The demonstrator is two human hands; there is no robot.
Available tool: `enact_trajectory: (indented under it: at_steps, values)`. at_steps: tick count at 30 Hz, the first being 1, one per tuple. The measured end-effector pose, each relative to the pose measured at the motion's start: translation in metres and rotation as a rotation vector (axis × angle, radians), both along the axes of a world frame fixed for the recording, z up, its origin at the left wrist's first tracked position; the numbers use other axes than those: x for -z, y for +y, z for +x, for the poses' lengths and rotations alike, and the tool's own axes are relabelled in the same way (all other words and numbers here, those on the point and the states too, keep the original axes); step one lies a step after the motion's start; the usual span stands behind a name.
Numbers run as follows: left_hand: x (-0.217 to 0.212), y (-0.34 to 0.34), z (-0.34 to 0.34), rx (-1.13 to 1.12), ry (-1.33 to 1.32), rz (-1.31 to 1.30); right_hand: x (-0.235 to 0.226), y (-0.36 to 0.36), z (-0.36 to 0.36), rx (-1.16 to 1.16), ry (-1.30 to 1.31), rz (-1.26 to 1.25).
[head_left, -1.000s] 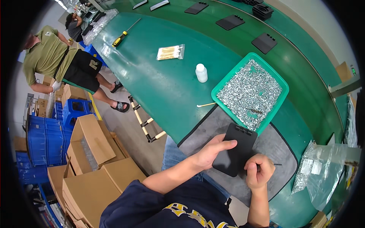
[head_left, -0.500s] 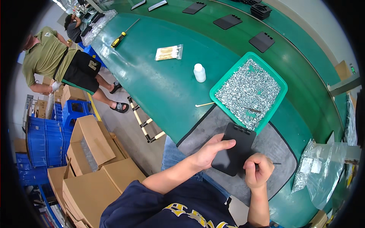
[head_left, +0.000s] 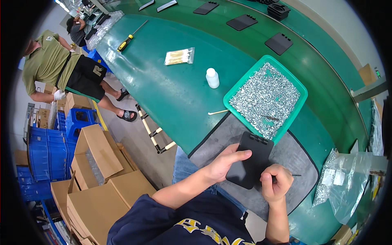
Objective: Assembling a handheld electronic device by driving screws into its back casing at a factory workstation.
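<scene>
Where the right hand (head_left: 276, 181) curls: thin tool (head_left: 295, 175), mostly hidden.

Bright, even overhead light fills the scene, and soft glare streaks the green table (head_left: 171, 90) well beyond the left hand (head_left: 222, 163). Shadows beneath both hands are faint. Straight edges bow toward the black round rim, where detail smears; the centre stays sharp.
</scene>
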State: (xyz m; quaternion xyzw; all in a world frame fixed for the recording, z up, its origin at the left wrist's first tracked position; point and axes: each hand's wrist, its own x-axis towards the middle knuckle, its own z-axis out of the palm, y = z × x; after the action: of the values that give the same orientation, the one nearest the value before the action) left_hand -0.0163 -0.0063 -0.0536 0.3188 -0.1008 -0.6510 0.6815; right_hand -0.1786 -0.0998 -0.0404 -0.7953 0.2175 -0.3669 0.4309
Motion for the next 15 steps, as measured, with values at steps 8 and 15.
enact_trajectory:
  at_steps: [8,15]
  values:
    - [0.0044,0.0019,0.0012,0.014,0.031,-0.056,0.0002,0.0001,0.0032,0.016,-0.005,0.018]
    - [0.0044,0.0012,-0.0002,0.006,0.001,-0.023,0.0009,0.0013,0.003,0.025,-0.012,0.034]
